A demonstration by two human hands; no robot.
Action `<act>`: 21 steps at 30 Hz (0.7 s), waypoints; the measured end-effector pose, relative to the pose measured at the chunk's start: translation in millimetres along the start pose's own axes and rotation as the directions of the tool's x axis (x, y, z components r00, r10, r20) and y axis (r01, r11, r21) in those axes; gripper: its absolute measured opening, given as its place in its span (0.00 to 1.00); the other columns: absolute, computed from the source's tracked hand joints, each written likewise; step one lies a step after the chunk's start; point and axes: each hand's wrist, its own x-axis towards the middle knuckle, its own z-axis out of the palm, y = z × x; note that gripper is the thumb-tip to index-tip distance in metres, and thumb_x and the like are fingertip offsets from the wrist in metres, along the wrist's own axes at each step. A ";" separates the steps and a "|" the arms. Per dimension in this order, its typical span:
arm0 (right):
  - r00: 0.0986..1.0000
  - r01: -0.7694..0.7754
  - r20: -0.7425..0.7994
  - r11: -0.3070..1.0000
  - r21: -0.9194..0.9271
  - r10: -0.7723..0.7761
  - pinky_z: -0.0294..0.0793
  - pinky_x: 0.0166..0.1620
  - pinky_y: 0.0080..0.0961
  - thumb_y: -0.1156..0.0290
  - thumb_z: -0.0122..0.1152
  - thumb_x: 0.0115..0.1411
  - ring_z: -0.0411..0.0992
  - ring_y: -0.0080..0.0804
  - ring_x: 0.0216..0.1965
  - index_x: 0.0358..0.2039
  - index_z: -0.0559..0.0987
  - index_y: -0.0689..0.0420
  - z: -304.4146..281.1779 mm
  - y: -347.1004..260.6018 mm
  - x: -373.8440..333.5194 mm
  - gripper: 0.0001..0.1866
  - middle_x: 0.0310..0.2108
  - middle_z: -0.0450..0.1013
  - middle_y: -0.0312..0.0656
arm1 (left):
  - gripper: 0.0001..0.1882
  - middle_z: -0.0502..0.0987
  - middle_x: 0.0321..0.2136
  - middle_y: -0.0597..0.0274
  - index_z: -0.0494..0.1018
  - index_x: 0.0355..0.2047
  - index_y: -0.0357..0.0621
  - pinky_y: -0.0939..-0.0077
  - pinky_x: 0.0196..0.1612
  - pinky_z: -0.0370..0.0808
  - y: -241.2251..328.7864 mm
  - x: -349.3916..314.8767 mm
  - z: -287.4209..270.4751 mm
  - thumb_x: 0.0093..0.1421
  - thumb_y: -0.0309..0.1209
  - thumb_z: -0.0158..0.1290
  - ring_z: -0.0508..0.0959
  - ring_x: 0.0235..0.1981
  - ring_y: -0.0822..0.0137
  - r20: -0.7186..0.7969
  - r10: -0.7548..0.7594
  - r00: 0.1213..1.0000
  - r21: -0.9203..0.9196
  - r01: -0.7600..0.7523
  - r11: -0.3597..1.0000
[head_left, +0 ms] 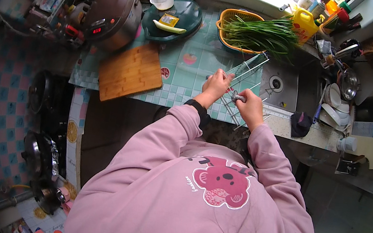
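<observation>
A metal wire rack (pixel 250 67) is tilted over the counter's front edge, close to the sink. My left hand (pixel 217 86) is closed round the rack's left side, and a dark band sits on that wrist. My right hand (pixel 250 108) pinches a grey scrubber (pixel 237 97), which looks like steel wool, against the rack's wires. The rack's lower end hangs past the counter edge, partly behind my right hand.
Behind the rack stands an orange basket (pixel 220 24) of long green leaves (pixel 261 33). A wooden cutting board (pixel 130 72) overhangs the counter edge at left, beside a rice cooker (pixel 113 16). Right of the rack are the sink (pixel 287 90), a dark cloth (pixel 300 125) and stacked bowls (pixel 333 95).
</observation>
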 end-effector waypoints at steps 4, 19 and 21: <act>0.998 0.058 -0.008 0.998 -0.004 -0.058 0.74 0.34 0.40 0.73 0.63 0.47 0.76 0.52 0.31 0.30 0.77 0.59 4.1 4.3 1.6 0.09 0.26 0.76 0.52 | 0.34 0.78 0.39 0.48 0.67 0.43 0.41 0.55 0.44 0.72 4.4 -5.6 -3.7 0.55 0.61 0.54 0.77 0.44 0.46 0.003 -0.009 1.000 0.111 0.009 0.994; 0.930 0.340 0.157 0.940 -0.027 -0.332 0.71 0.39 0.39 0.80 0.61 0.41 0.72 0.48 0.35 0.25 0.78 0.57 -30.9 25.8 -15.7 0.08 0.25 0.74 0.47 | 0.35 0.78 0.40 0.50 0.67 0.44 0.40 0.59 0.45 0.72 13.9 -2.3 -14.5 0.53 0.60 0.56 0.77 0.45 0.50 0.072 -0.063 0.995 0.135 0.053 0.989; 0.946 0.299 0.149 0.952 -0.065 -0.287 0.71 0.39 0.40 0.80 0.60 0.41 0.72 0.48 0.34 0.25 0.78 0.56 -24.9 24.7 -13.7 0.07 0.25 0.74 0.47 | 0.35 0.78 0.41 0.50 0.67 0.46 0.40 0.59 0.45 0.72 14.9 -2.0 -12.3 0.54 0.60 0.56 0.77 0.46 0.50 0.081 -0.089 0.993 0.106 0.080 0.991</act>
